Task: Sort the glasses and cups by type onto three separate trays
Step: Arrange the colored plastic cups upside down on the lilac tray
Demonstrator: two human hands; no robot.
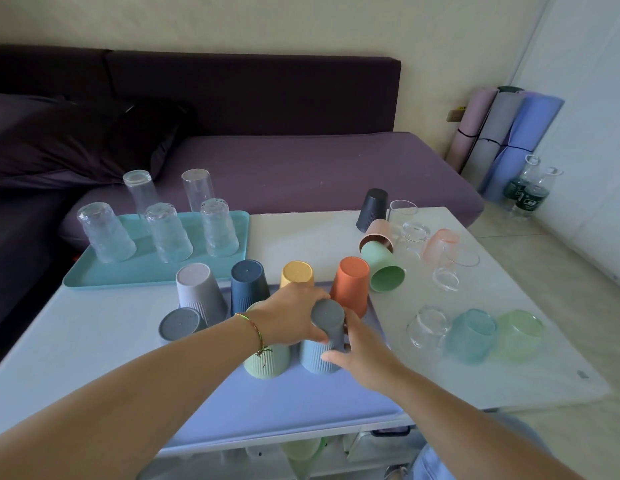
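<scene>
held cup: dark grey, bottom up and tilted, in both hands, above the near middle of the blue tray and just over the blue cup.
left hand: fingers curled round the held cup from its left, thumb under it; a thread bracelet is on the wrist.
right hand: fingers clamped on the same cup from the right and behind, thumb low in front.
blue tray: carries ribbed cups upside down. Far row: lilac cup, navy cup, yellow cup, orange cup. Near row: grey cup, green cup, blue cup.
teal tray: at the far left of the worktop, with five clear tall glasses upside down, three in front and two behind.
loose cups: a black cup stands upside down at the far right; a pink cup and a mint cup lie on their sides, touching, just beside the orange cup.
loose glasses: some clear ones and a pink glass stand near these cups.
short glasses: clear glass, teal glass and pale green glass in one row on the right, upside down.
behind: a purple sofa.
</scene>
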